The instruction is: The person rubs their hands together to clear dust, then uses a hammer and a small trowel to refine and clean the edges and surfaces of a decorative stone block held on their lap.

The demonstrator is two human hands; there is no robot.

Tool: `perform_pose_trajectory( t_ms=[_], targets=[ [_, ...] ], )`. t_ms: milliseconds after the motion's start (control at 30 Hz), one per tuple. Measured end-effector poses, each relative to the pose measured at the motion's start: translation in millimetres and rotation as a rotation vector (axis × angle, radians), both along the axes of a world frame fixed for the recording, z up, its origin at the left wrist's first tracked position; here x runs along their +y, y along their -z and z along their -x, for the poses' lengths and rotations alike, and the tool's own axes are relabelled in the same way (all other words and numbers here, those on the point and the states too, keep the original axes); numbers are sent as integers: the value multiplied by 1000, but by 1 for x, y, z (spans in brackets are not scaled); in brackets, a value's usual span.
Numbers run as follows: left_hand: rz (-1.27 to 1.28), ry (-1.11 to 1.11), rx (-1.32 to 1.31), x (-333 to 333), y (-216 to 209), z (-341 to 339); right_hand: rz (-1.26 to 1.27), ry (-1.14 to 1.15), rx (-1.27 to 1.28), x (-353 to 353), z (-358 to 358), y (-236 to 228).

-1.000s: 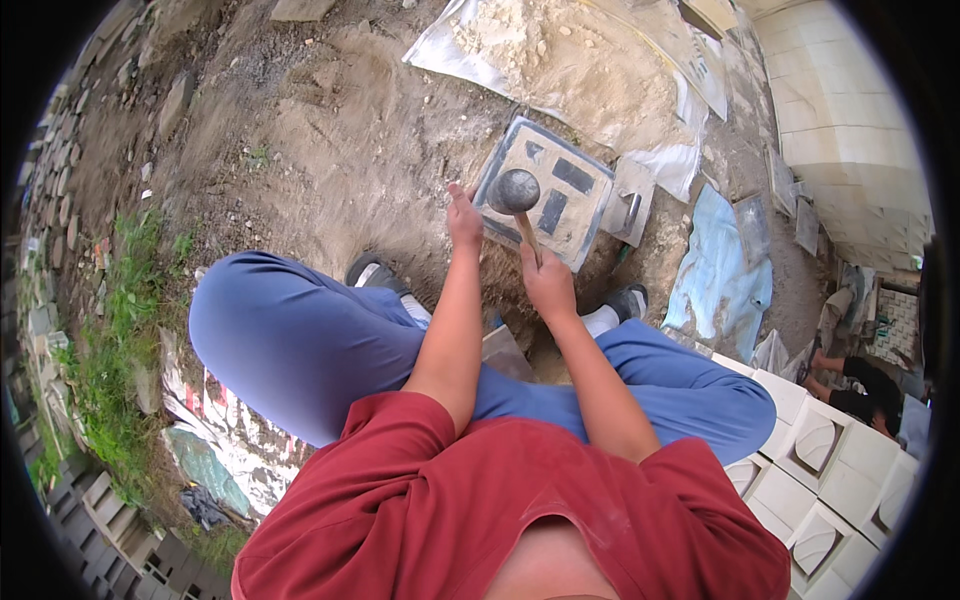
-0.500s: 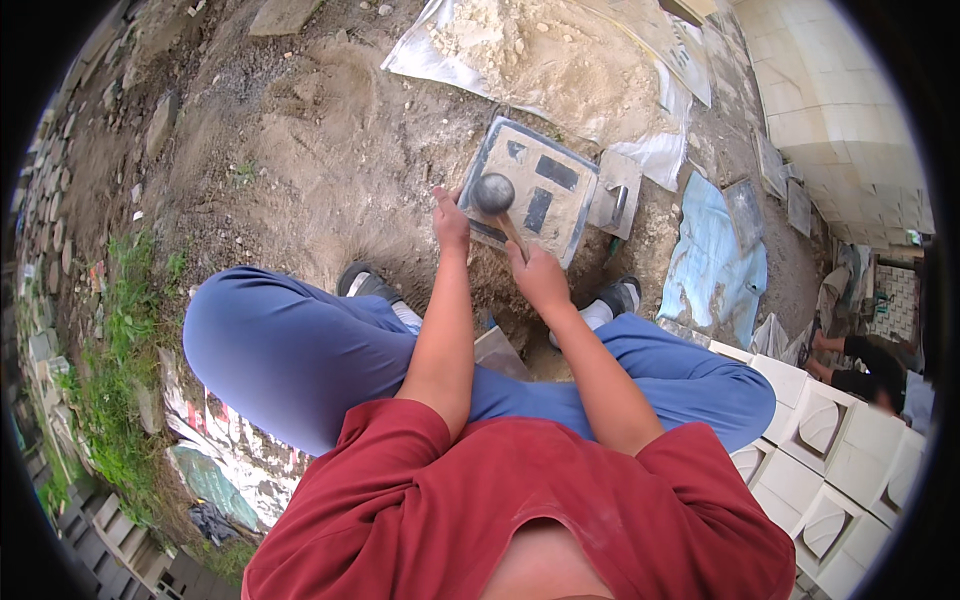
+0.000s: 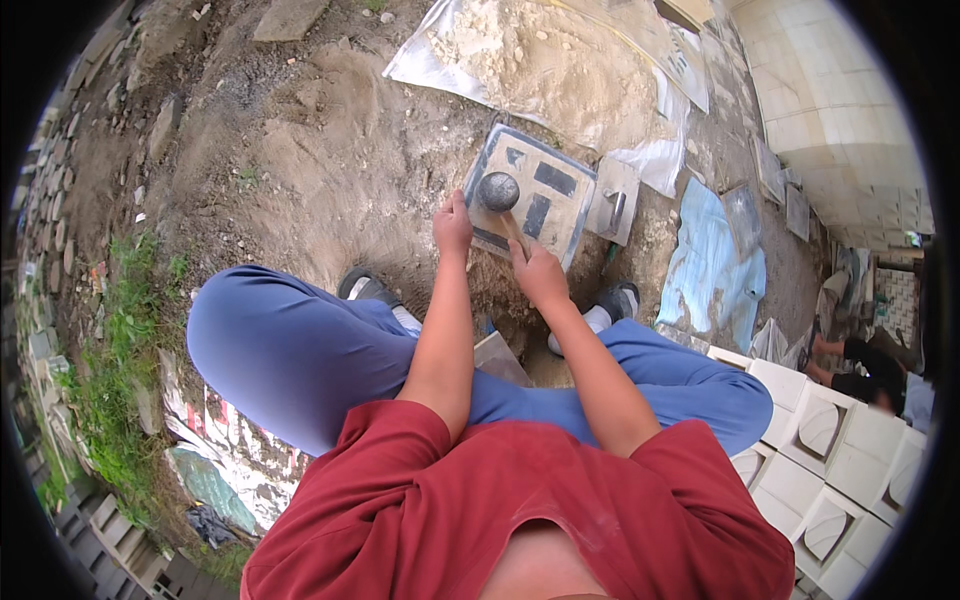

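Observation:
My right hand (image 3: 541, 274) is wrapped round the wooden handle of a mallet (image 3: 498, 192), whose dark round head is over the left part of a square mould (image 3: 577, 236). The mould has a dark grey frame and a face coated with pale sandy material, with several dark recessed shapes showing through. At the mould's left rim, my left hand (image 3: 453, 228) has its fingers drawn together and appears to grip the edge. Its fingertips are partly hidden. A flat metal trowel (image 3: 612, 203) with a raised handle lies against the mould's right side.
Beyond the mould, pale sandy powder (image 3: 545, 65) is heaped on a white sheet (image 3: 428, 66). A dusty light-blue cloth (image 3: 705, 255) lies to the right. Cream blocks (image 3: 790, 395) are stacked at lower right, with another person (image 3: 870, 375) behind them. Grass (image 3: 125, 330) grows at left.
The mallet head has shifted slightly and looks a little nearer to me. My left hand's fingers have closed up at the mould's rim, where the thumb stood apart before.

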State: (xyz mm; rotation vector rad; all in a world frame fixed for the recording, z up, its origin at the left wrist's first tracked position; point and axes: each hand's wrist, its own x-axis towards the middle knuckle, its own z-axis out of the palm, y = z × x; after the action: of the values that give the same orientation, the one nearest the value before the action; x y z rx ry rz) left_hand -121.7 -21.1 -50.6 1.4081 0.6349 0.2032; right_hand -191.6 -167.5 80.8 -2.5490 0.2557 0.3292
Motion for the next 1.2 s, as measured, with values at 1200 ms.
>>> perform_pose_trajectory(
  t_ms=[1200],
  targets=[
    [-95, -52, 66, 6, 8, 6, -73, -47, 22, 4, -53, -28]
  ],
)
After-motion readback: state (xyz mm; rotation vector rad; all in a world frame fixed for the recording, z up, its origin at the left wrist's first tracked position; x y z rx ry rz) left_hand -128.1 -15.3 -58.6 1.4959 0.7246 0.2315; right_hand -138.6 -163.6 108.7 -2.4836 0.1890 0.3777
